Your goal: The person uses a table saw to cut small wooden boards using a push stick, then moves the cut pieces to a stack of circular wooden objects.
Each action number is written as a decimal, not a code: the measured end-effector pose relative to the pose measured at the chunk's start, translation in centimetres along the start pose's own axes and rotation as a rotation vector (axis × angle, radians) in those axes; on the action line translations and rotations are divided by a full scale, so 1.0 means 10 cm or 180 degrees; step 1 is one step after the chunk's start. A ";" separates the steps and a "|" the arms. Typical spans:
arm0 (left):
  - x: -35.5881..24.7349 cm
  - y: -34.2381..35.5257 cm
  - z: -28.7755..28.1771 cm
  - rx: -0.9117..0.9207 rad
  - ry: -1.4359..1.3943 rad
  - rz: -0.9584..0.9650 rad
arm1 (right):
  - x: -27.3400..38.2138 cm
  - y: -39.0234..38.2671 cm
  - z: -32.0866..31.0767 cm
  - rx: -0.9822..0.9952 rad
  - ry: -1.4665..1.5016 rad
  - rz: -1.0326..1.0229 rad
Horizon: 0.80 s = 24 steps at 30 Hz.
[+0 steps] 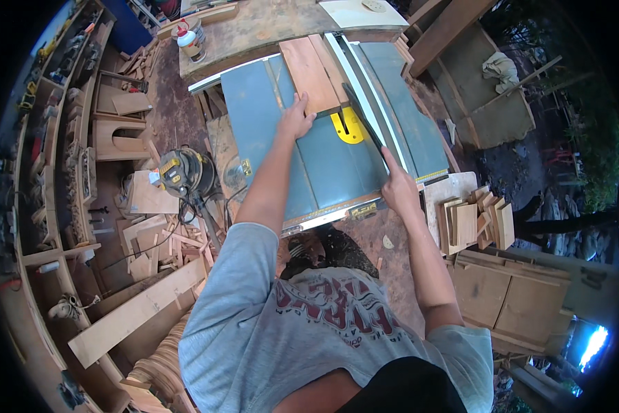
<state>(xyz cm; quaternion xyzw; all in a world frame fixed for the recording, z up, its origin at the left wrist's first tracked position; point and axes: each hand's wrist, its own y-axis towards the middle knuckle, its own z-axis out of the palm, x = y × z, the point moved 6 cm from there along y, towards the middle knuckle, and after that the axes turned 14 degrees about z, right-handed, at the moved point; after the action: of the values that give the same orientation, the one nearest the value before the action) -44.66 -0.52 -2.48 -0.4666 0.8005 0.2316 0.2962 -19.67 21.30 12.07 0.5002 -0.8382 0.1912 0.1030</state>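
A reddish-brown wooden board (305, 69) lies flat on the grey table saw top (254, 103). A lengthwise line divides it from a narrower wooden strip (328, 67) along its right side, next to the fence (375, 93). My left hand (297, 118) grips the board's near left corner. A thin black push stick (366, 118) is held in my right hand (400, 187); its far tip reaches the near end of the strip. Just short of the board sits the yellow insert (349, 129) with its dark slot; I cannot make out the blade.
Left of the saw stands a yellow-and-black power tool (184, 172) with a cord. A white glue bottle (185, 36) is on the bench behind. Stacked wood blocks (476, 219) sit at right. Shelves (75, 138) and offcuts (178, 241) crowd the left.
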 end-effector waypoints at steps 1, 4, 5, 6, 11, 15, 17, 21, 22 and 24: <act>-0.03 0.01 -0.08 -0.0163 0.0567 0.0260 | 0.08 0.11 0.02 -0.0022 -0.0044 -0.0037; -0.26 -0.01 -0.17 -0.0141 0.1152 0.0683 | 0.18 0.48 0.09 -0.0135 0.0048 -0.0134; -0.38 -0.07 -0.12 0.0056 0.1160 0.0848 | 0.20 0.61 0.07 -0.0258 0.0026 -0.0108; -0.38 -0.19 -0.11 0.0022 0.1193 0.0811 | 0.31 0.74 0.03 -0.0247 0.0040 -0.0165; -0.60 -1.05 0.12 -0.0378 0.0882 0.1274 | 0.60 1.44 0.00 0.0032 -0.0160 -0.0117; -0.84 -1.83 0.19 -0.0362 0.0567 0.1102 | 0.90 1.77 -0.05 -0.0125 -0.0047 -0.0479; -0.97 -2.12 0.24 -0.0363 0.0490 0.1018 | 1.14 2.07 -0.12 -0.0163 0.0051 -0.0663; -1.22 -2.51 0.34 -0.0289 0.0290 0.0897 | 1.63 3.16 -0.14 -0.0408 0.0458 -0.0821; -1.26 -2.60 0.31 -0.0321 0.0318 0.0842 | 1.79 3.40 -0.07 -0.0230 0.0360 -0.0617; -1.32 -2.69 0.30 -0.0123 0.0325 0.0675 | 2.19 3.56 0.05 -0.0049 0.0191 -0.0262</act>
<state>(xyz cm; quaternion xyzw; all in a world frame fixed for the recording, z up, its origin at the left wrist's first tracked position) -14.97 -2.82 1.89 -0.3961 0.8549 0.2529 0.2198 -61.38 18.78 11.88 0.5274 -0.8150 0.1953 0.1397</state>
